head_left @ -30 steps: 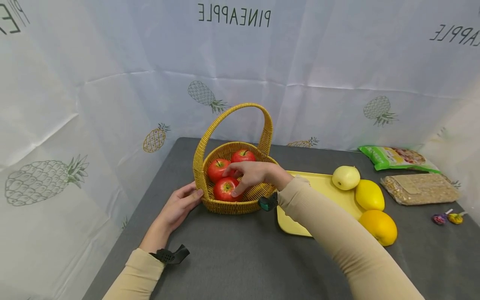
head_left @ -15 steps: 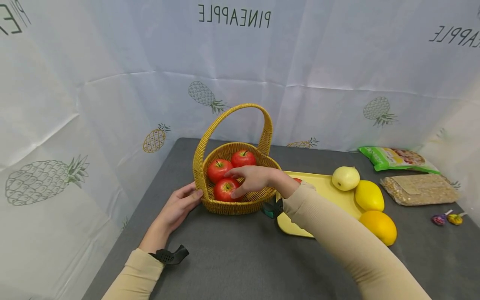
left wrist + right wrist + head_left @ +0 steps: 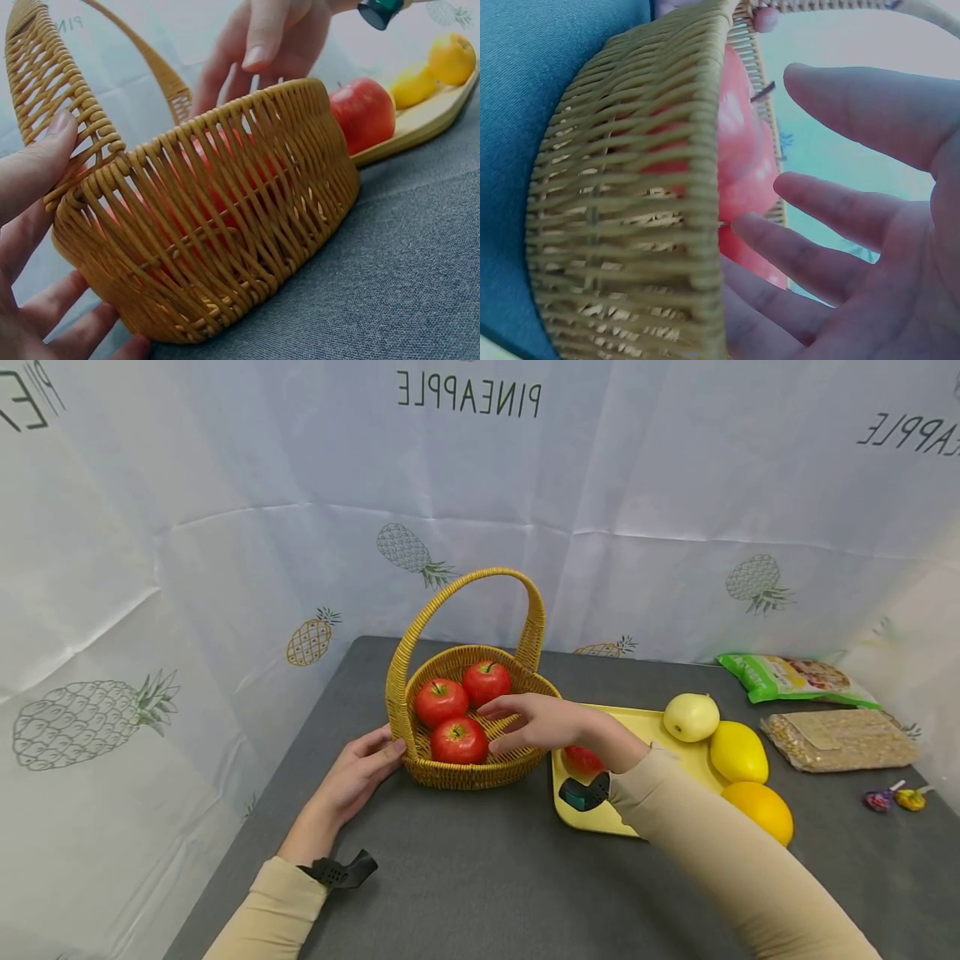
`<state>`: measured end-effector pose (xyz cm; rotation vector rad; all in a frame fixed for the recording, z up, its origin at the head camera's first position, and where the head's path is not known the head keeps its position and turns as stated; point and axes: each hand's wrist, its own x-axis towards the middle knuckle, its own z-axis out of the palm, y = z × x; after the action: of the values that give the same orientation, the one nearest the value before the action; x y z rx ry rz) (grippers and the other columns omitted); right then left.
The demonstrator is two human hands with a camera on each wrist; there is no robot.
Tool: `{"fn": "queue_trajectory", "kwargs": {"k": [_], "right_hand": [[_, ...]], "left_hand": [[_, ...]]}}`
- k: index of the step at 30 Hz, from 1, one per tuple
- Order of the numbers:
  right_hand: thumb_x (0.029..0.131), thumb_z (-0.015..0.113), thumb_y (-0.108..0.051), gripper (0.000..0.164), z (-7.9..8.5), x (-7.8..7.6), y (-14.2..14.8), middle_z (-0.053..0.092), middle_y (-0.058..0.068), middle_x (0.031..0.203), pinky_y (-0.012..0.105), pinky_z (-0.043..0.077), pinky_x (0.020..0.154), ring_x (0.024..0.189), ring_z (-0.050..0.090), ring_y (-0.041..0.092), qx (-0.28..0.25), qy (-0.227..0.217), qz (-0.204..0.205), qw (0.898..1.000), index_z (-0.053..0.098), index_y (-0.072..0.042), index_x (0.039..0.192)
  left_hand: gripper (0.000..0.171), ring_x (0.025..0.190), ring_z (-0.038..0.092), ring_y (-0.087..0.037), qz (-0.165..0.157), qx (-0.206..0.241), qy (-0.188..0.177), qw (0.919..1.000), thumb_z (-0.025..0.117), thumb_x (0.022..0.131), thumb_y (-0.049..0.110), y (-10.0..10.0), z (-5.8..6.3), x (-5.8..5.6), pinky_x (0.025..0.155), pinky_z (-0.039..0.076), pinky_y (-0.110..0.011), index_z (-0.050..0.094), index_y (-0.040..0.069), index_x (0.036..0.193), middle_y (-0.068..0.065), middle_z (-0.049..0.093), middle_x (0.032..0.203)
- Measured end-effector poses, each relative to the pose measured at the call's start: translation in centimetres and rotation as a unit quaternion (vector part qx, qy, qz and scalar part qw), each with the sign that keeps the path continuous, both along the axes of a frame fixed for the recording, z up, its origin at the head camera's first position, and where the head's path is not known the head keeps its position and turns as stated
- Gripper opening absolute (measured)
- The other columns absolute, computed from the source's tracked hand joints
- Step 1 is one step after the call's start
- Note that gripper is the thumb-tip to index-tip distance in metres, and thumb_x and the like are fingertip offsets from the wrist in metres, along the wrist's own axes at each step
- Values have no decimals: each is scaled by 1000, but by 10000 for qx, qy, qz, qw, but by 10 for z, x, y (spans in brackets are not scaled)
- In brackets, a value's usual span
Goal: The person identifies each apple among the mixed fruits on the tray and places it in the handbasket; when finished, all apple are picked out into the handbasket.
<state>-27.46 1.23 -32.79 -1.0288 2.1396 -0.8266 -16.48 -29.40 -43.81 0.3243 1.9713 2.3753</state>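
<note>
A yellow wicker basket (image 3: pixel 457 775) with a tall arched handle holds three red apples: a front one (image 3: pixel 459 741), a left one (image 3: pixel 440 702) and a back one (image 3: pixel 486 682). My left hand (image 3: pixel 365 770) grips the basket's left side at the foot of the handle, thumb on the weave and fingers spread along the outer wall in the left wrist view. My right hand (image 3: pixel 542 723) hovers over the basket's right rim, its fingers loosely bent and holding nothing. Another red apple (image 3: pixel 364 114) lies on the yellow tray (image 3: pixel 637 722), partly hidden behind my right wrist in the head view.
A pale green round fruit (image 3: pixel 692 717), a yellow mango (image 3: pixel 738 752) and an orange (image 3: pixel 761 810) are at the tray's right side. Farther right lie a green packet (image 3: pixel 798 678), a clear bag of grains (image 3: pixel 840 739) and two lollipops (image 3: pixel 894 797). A white curtain stands behind.
My right hand has let go of the front apple and drawn back to the right, uncovering the apple on the tray. The left hand stays on the basket.
</note>
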Motion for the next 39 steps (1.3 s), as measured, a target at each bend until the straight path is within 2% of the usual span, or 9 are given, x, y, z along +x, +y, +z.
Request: {"fn": "queue_trajectory", "kwargs": {"k": [4,11,15,18,23,26,29,34,39], "right_hand": [[99,69,-32,60,0,4,13,47,14,153,48,45,108,136,49,38,-176,-118,-152,9997,49,-9,151],[99,70,-33,50,-3,9,29,58,5,140,48,46,106,133,52,34,-553,58,-572,9968,57,-13,143],[100,69,-32,47,-4,11,39,60,3,139,49,45,108,135,52,33,-781,115,-809,9936,59,-13,141],[100,70,-32,46,-4,13,48,59,3,141,48,45,108,135,52,34,-910,168,-885,9918,59,-13,140],[99,71,-30,43,-3,21,59,59,1,140,46,47,106,134,52,33,-1292,169,-1009,9863,60,-16,139],[99,71,-27,42,-3,27,66,60,3,139,43,49,104,133,54,32,-1560,146,-1128,9812,61,-15,138],[99,72,-26,43,-4,32,73,59,5,139,40,51,103,132,55,29,-1693,136,-1308,9768,60,-13,138],[98,73,-29,42,-7,37,87,56,7,144,39,52,100,131,56,30,-1680,109,-1744,9702,61,-17,137],[100,71,-27,44,-12,37,101,52,12,147,49,48,105,137,49,37,-1741,229,-2149,9607,59,-10,139]], "left_hand": [[42,120,60,-13,-2,-11,-16,10000,58,106,11,1,0,0,103,48,-29,50,-12,141,-16,57,138],[43,124,57,-13,40,-48,-25,10000,57,106,10,0,1,0,104,48,-29,48,-14,141,-18,50,147],[39,125,56,-14,66,-66,-51,9999,59,106,11,1,2,1,104,48,-29,54,-8,140,-20,47,148],[36,125,57,-15,94,-104,-88,9999,59,106,11,2,2,1,104,48,-29,57,-3,139,-19,51,145],[40,127,56,-17,119,-122,-80,9998,58,106,11,1,2,2,104,48,-29,54,-7,142,-17,53,144],[33,128,56,-17,109,-97,-70,9999,59,106,12,1,2,2,104,48,-28,60,2,138,-15,53,144],[31,127,56,-17,100,-73,-51,9999,59,106,12,0,2,3,103,48,-28,63,5,136,-14,54,143],[41,122,59,-14,127,-45,-78,9999,59,106,12,0,1,3,103,49,-28,53,-8,141,-14,56,140],[45,125,57,-16,165,-56,-195,9997,59,106,12,1,1,2,103,48,-28,49,-12,142,-17,53,143]]}}
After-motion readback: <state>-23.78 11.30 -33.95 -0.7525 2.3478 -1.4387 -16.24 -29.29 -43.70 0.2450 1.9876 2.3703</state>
